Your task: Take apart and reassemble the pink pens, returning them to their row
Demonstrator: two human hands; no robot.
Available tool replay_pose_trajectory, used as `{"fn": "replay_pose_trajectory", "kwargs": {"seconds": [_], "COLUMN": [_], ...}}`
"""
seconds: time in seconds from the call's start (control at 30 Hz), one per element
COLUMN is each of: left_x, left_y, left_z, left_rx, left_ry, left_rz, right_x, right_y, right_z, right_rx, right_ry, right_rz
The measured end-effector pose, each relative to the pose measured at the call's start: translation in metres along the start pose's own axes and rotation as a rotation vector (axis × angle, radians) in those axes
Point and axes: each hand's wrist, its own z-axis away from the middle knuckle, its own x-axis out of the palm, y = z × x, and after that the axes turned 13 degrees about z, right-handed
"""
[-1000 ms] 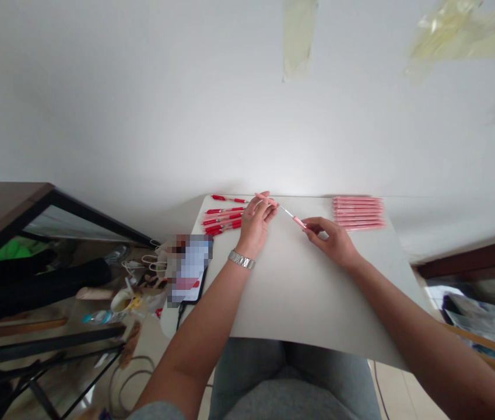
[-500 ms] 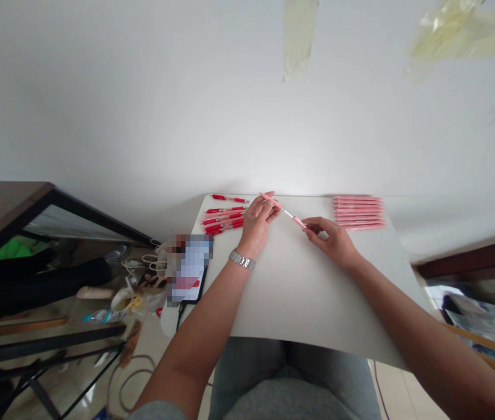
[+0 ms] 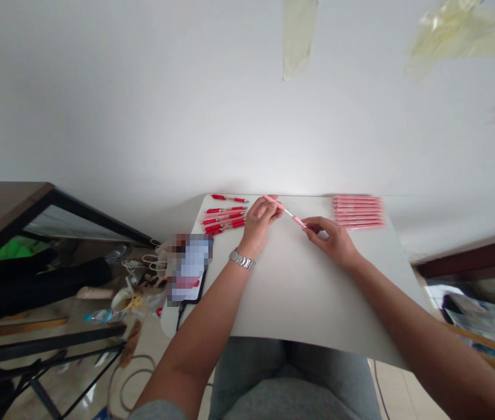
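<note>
Over the white table my two hands hold the parts of a pink pen, with a thin white refill showing between them. My left hand, with a metal watch at its wrist, pinches the longer pink pen barrel. Between thumb and fingers, my right hand grips the shorter pink pen part. Several red pens lie beside my left hand. Behind my right hand, several pink pens lie side by side in a row.
A phone with a cable lies at the table's left edge. The wall rises right behind the table. A dark-framed desk stands to the left, with cables and a bottle on the floor.
My left hand has shifted slightly right with the longer barrel, and less of the white refill shows between the two parts. My right hand has stayed in place.
</note>
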Motion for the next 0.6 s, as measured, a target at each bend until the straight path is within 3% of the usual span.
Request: {"fn": "replay_pose_trajectory", "kwargs": {"seconds": [0.37, 0.6], "left_x": [0.0018, 0.0036], "left_y": [0.0011, -0.0001], "left_z": [0.0016, 0.0052], "left_rx": [0.008, -0.056], "left_ry": [0.012, -0.087], "left_rz": [-0.073, -0.085], "right_x": [-0.0025, -0.003], "right_y": [-0.0038, -0.0053], "right_z": [-0.0003, -0.0006], "right_rx": [0.002, -0.006], "right_ry": [-0.011, -0.005], "right_rz": [0.0, 0.0]}}
